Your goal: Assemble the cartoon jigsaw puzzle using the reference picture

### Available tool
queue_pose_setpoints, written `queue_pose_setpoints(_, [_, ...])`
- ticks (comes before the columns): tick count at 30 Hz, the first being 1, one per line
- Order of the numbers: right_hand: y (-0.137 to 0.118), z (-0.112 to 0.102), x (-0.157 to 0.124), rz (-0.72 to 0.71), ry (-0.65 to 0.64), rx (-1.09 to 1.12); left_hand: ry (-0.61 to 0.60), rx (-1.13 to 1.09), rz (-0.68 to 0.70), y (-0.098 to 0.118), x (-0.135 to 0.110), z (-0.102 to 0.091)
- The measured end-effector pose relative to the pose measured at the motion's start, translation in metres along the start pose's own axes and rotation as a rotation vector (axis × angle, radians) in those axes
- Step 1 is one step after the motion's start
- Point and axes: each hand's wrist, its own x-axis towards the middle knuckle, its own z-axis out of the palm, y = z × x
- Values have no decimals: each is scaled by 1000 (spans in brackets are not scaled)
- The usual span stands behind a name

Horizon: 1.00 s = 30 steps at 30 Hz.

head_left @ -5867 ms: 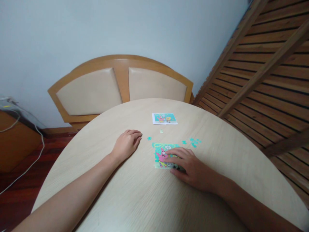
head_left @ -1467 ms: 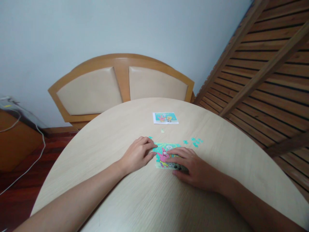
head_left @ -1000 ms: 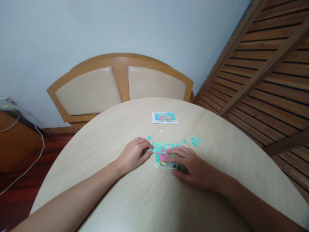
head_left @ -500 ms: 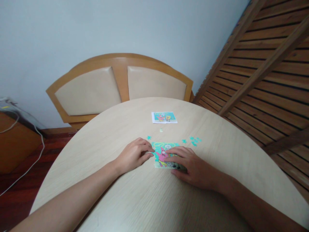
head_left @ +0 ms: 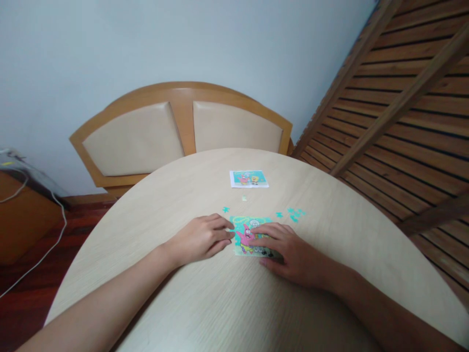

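A partly assembled cartoon jigsaw puzzle [head_left: 244, 249] lies flat on the table, showing a pink starfish figure on a teal ground. My left hand [head_left: 207, 237] rests at its left edge, fingers stretched out and fingertips touching the border pieces. What lies under those fingertips is hidden. My right hand [head_left: 282, 244] lies over the puzzle's right side with its fingers spread, covering part of the picture; its thumb is on the table just below the lower edge. Loose teal puzzle pieces [head_left: 294, 214] lie beyond the right hand, and a single teal piece [head_left: 226, 209] is above the left fingertips.
A printed reference picture [head_left: 249, 179] on white paper lies farther back, with one pale puzzle piece [head_left: 244, 198] in front of it. The round wooden table [head_left: 154, 210] meets a padded bench back [head_left: 186, 90]. A slatted wooden screen [head_left: 399, 107] stands at right.
My left hand's fingers have gone from a bent, pinching shape to a straighter one, pressing at the puzzle's left edge. My right hand has stayed in place.
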Motion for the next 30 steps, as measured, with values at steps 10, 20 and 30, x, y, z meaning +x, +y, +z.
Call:
queue_pose_setpoints(10, [-2,-2,0,8,-17,5,34,-73,-3,-5,-4,2])
queue_pose_setpoints(20, [-1,-6,1,-9,23,-15,272,-36,-294,-21,-4,12])
queue_pose_setpoints(30, [75,-31,-29,533,333,-265,166,3,-250,-29,0,20])
